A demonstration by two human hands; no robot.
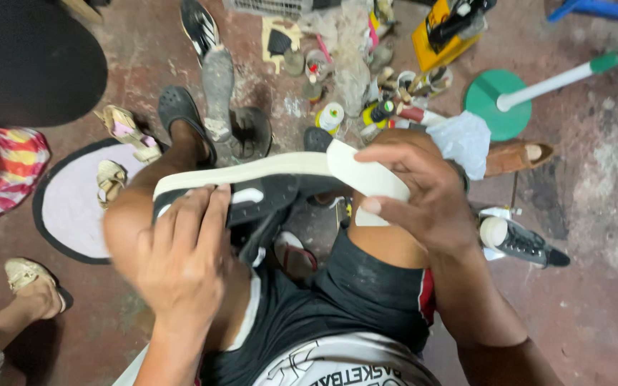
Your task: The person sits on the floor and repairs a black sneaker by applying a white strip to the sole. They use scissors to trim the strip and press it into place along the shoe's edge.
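Observation:
A black sneaker with a white sole (252,171) lies sideways across my knees, sole edge up. My left hand (184,261) grips the black upper of the sneaker from below. My right hand (416,186) pinches the white sole strip (366,175) at the toe end, where it curls away from the shoe. My fingers hide part of the upper.
Below me the reddish floor holds scattered shoes, glue tins and bottles (366,107), a black sneaker (527,243), a brown shoe (516,156), sandals on a round mat (73,207), a yellow tool (445,32) and a green-based pole (502,104). Another person's foot (33,286) is at left.

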